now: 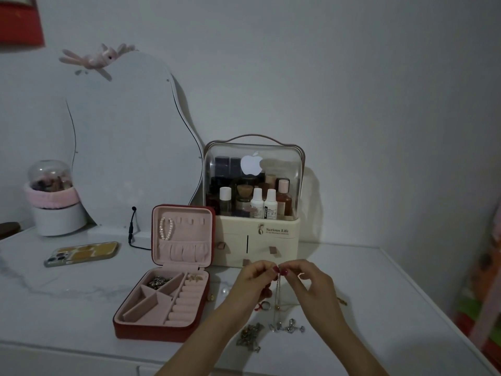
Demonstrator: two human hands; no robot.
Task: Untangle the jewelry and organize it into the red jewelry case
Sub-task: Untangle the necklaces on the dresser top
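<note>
Both hands are raised at lower centre of the frame, above the white worktop. The left hand and right hand meet fingertip to fingertip; the fingers of each are curled and pinch the top of a thin chain, which hangs straight down between them toward the worktop.

The red jewelry case lies open at lower left of centre, just left of the left forearm. Its lid stands upright with a pearl bracelet hanging in the upper left corner. A dark metal piece sits in the rear compartment of the base, and small gold items lie at the top of the ring rolls.

Loose jewelry lies on the worktop below the hands: a ring, silver pieces and a dull tangled cluster.

A phone lies at left. A cosmetics box stands behind the hands, touching the case lid.
</note>
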